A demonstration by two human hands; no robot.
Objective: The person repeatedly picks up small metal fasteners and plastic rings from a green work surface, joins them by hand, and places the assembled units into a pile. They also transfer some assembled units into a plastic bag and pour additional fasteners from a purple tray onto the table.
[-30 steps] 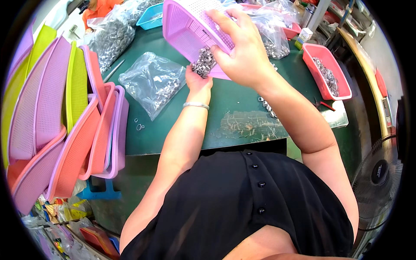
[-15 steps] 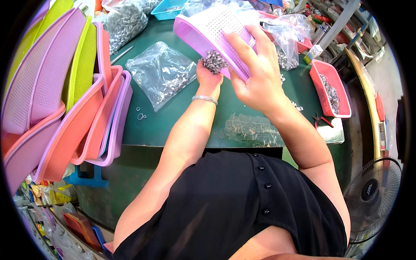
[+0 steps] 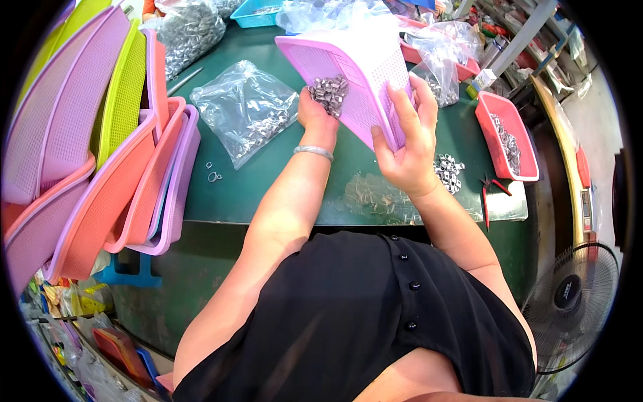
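Observation:
My right hand (image 3: 414,144) grips the near right edge of a purple perforated plastic basket (image 3: 355,77), which is tipped steeply on its side above the table. My left hand (image 3: 317,120) is cupped at the basket's lower left, against its inner side. A heap of small silvery metal rings (image 3: 328,94) rests in that hand; its fingers are mostly hidden behind the heap and basket. Left of the hand lies a clear plastic bag (image 3: 244,110) with similar pieces inside. Another loose pile of metal pieces (image 3: 449,173) sits beside my right wrist.
Nested purple, orange and green baskets (image 3: 127,147) stand at the left. A pink basket of metal pieces (image 3: 510,137) and red-handled pliers (image 3: 492,194) lie at the right. Far back are a bulging bag (image 3: 191,37) and a blue basket (image 3: 258,15). A fan (image 3: 569,295) stands lower right.
The basket has shifted right and tilted further, with my right hand lower on its edge. My left hand still holds the metal rings. The loose pile by my right wrist is more exposed.

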